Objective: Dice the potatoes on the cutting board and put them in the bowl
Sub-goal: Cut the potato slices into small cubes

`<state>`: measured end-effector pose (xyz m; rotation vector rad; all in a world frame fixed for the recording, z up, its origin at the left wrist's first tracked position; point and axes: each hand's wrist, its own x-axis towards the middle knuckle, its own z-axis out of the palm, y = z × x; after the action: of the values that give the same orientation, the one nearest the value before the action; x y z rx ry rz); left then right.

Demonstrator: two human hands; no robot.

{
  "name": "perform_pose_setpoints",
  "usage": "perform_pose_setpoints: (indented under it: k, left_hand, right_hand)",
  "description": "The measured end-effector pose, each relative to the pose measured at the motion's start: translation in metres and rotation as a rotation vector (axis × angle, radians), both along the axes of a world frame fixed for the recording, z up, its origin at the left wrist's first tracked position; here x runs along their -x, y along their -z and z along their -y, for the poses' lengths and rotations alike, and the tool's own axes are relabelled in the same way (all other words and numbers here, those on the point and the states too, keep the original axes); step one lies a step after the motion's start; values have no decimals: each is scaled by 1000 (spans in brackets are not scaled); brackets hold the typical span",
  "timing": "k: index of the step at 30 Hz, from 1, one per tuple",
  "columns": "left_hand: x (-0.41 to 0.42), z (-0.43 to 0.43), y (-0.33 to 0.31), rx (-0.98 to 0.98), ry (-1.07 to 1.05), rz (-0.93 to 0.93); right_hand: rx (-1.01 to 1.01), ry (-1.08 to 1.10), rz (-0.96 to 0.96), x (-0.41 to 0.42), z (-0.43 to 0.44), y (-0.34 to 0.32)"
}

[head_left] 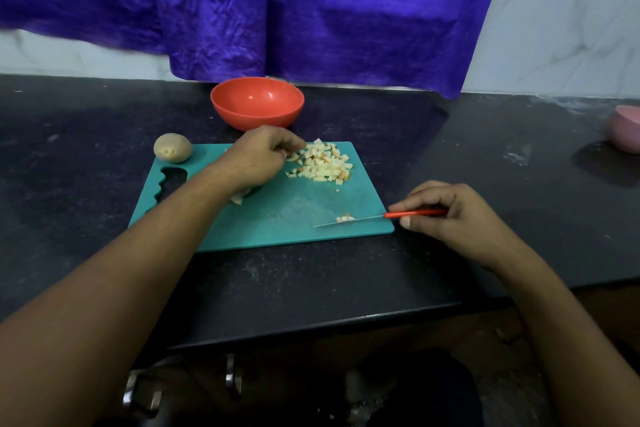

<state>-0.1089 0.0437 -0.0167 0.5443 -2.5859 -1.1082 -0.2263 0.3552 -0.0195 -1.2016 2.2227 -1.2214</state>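
Observation:
A teal cutting board lies on the dark counter. A pile of diced potato sits at its far right part. My left hand is at the pile's left edge, fingers curled down onto the pieces. A potato piece shows under my left wrist. My right hand grips the red handle of a knife; its blade lies flat on the board's near right corner with a few dice on it. A whole potato rests at the board's far left corner. An orange bowl stands behind the board, with nothing visible inside.
A pink bowl sits at the counter's far right. Purple cloth hangs behind the orange bowl. The counter's front edge runs just below the board, with cabinet handles beneath.

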Motion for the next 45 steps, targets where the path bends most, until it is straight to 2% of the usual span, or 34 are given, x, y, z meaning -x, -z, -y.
perform_pose_setpoints:
  k: [10, 16, 19, 23, 28, 31, 34, 39, 42, 45]
  left_hand:
    - [0, 1, 5, -31, -7, -5]
    - [-3, -2, 4, -58, -18, -1]
    - [-5, -2, 4, -67, -17, -2]
    - [-6, -4, 3, -60, -28, -18]
    - [-5, -7, 8, -74, -13, -28]
    - [-7, -7, 10, -157, -13, -76]
    - [-14, -5, 3, -225, -109, -189]
    - [-24, 1, -6, -273, -207, -258]
    - [-24, 5, -5, -162, -221, -193]
    - [-21, 6, -6, 18, -198, -105]
  right_hand:
    - [21, 74, -78, 4, 31, 8]
    - [63, 230, -188, 1, 53, 11]
    - [106, 199, -138, 2, 46, 6]
    - [-2, 97, -116, 2, 36, 2]
    - [-15, 202, -148, -2, 53, 5]
    - [-11, 277, -234, -6, 66, 6]
    - [26, 337, -323, -13, 71, 5]
    - [-7, 232, -569, -41, 79, 1]
    - [-77, 212, -690, -55, 88, 1]
    - [-120, 210, -733, -63, 95, 5]
